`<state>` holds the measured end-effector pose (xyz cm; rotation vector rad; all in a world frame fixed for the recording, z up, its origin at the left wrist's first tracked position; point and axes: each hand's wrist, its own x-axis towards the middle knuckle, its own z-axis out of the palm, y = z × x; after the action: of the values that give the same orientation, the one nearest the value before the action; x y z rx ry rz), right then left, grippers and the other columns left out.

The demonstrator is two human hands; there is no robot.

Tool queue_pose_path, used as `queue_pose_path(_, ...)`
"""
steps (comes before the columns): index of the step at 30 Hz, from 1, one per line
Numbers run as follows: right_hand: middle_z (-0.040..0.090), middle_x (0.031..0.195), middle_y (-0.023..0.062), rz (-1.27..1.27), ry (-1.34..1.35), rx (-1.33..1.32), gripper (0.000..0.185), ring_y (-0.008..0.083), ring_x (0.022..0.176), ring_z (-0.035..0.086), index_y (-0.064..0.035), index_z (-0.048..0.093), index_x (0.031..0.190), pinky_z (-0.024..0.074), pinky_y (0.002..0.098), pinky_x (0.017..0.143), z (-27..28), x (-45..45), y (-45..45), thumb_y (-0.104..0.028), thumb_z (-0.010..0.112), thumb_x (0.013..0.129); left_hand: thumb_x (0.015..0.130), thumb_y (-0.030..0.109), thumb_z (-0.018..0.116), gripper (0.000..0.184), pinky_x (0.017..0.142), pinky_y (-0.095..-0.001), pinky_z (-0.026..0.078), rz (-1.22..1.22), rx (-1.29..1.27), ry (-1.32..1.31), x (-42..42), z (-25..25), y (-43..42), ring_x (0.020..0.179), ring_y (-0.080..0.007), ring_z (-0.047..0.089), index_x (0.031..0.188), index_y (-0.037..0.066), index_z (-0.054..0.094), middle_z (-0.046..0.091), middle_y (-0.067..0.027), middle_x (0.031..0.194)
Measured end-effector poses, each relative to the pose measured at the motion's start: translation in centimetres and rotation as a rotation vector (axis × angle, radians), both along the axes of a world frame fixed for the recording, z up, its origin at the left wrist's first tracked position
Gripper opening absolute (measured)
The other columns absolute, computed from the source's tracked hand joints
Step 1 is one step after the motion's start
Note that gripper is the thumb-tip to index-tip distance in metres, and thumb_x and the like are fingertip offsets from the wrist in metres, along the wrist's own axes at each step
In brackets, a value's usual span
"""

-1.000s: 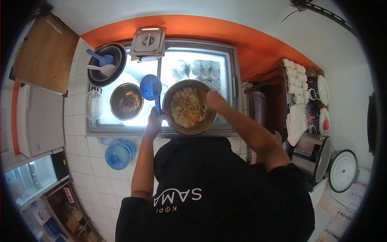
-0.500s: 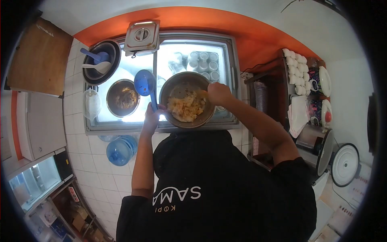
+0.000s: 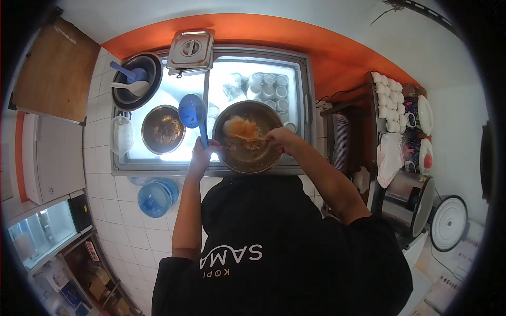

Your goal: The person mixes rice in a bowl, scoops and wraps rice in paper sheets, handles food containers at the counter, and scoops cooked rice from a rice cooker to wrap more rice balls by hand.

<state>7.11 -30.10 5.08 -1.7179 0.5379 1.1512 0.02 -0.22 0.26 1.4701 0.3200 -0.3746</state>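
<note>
My left hand [image 3: 201, 154] is closed round the handle of a blue ladle [image 3: 192, 110] with bits of food on it, and its fingers also touch the left side of a metal bowl [image 3: 255, 161]. The ladle's bowl-shaped end points away from me. In my right hand [image 3: 283, 140], over the bowl's right side, is the handle of what looks like an orange spatula [image 3: 243, 129]. A pale clump of food [image 3: 232, 123], perhaps rice, lies on or against the spatula, blurred by motion. Crumbs stick to the bowl's floor.
Under the bowl is a glass-topped chest freezer [image 3: 158, 169] with jars inside. On it stand another metal bowl [image 3: 163, 129], a dark basin [image 3: 153, 87] with scoops and a lidded steel container [image 3: 191, 50]. Blue water bottles [image 3: 158, 197] stand on the floor; a shelf [image 3: 372, 100] is at right.
My right hand has moved down the bowl's right side. The food, spread over the lower part before, is now gathered at the upper left with the spatula. My left hand keeps its hold.
</note>
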Motion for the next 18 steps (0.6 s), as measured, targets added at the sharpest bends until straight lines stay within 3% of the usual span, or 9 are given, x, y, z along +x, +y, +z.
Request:
queue_pose_path(2,0.039,0.052,-0.0027,0.051,-0.13,-0.019,0.023,0.0114,0.044,0.031,-0.004,0.07,0.08,0.0358,0.0302,0.047,0.6,0.0,0.0,-0.024,0.061,0.087,0.082,0.007,0.058,0.025,0.08,-0.0307,0.05,-0.022,0.032,0.008,0.1,0.1,0.0,0.091,-0.0194,0.066,0.105,0.001,0.051,0.062,-0.0091,0.097)
queue_pose_path(4,0.062,0.063,0.0064,0.04,-0.568,-0.336,0.024,0.0193,0.05,0.055,-0.0018,0.071,0.083,0.0463,0.0358,0.053,-0.3,-0.2,0.4,-0.021,0.058,0.086,0.082,0.008,0.058,0.025,0.077,-0.0298,0.05,-0.02,0.037,0.02,0.1,-0.1,0.1,0.091,-0.0188,0.066,0.105,0.002,0.051,0.063,-0.0086,0.096)
queue_pose_path(5,0.062,0.063,0.0064,0.034,-0.565,-0.338,0.024,0.0193,0.05,0.055,-0.0018,0.071,0.083,0.0463,0.0358,0.053,-1.0,-0.6,1.4,-0.021,0.058,0.086,0.082,0.009,0.058,0.025,0.074,-0.0288,0.049,-0.023,0.041,0.031,0.1,-0.2,0.2,0.091,-0.0182,0.066,0.105,0.002,0.052,0.064,-0.0082,0.096)
queue_pose_path(7,0.07,0.079,0.0168,0.329,-0.812,-0.669,0.026,0.0299,0.07,0.069,-0.0017,0.072,0.084,0.0539,0.0397,0.065,-2.9,-1.3,4.0,-0.023,0.058,0.084,0.081,0.01,0.059,0.025,0.072,-0.0281,0.047,-0.032,0.059,0.033,0.3,-0.4,0.2,0.089,-0.0174,0.066,0.104,0.003,0.052,0.065,-0.0079,0.095)
queue_pose_path(11,0.069,0.078,0.0191,0.463,-0.758,-0.676,0.025,0.0349,0.078,0.069,-0.0039,0.073,0.08,0.0553,0.044,0.072,-3.1,-1.7,4.8,-0.023,0.058,0.081,0.08,0.012,0.06,0.024,0.069,-0.0273,0.045,-0.017,0.078,0.039,0.3,0.1,-0.1,0.083,-0.0153,0.064,0.102,0.004,0.054,0.067,-0.0073,0.091)
queue_pose_path(13,0.069,0.077,0.0184,0.61,-0.787,-0.639,0.024,0.0348,0.077,0.069,-0.0041,0.073,0.079,0.0554,0.0436,0.071,1.6,-0.7,4.2,-0.021,0.056,0.08,0.079,0.012,0.061,0.024,0.069,-0.0273,0.046,-0.006,0.051,0.019,0.1,-0.2,0.0,0.082,-0.0151,0.064,0.102,0.004,0.054,0.067,-0.0073,0.091)
queue_pose_path(16,0.07,0.082,0.0181,0.572,-0.762,-0.597,0.022,0.0346,0.079,0.069,-0.0042,0.073,0.082,0.0554,0.0438,0.07,5.6,0.4,6.1,-0.018,0.056,0.08,0.079,0.011,0.061,0.025,0.069,-0.0273,0.046,0.0,0.045,0.021,0.1,-0.2,-0.1,0.081,-0.0148,0.063,0.102,0.004,0.055,0.067,-0.0073,0.092)
queue_pose_path(18,0.07,0.084,0.0182,0.585,-0.743,-0.595,0.021,0.0342,0.081,0.069,-0.0044,0.072,0.084,0.0553,0.0432,0.071,3.2,0.1,8.5,-0.019,0.058,0.079,0.079,0.011,0.061,0.025,0.069,-0.0273,0.046,-0.007,0.071,0.04,0.2,-0.3,0.0,0.082,-0.0148,0.063,0.102,0.004,0.055,0.067,-0.0073,0.092)
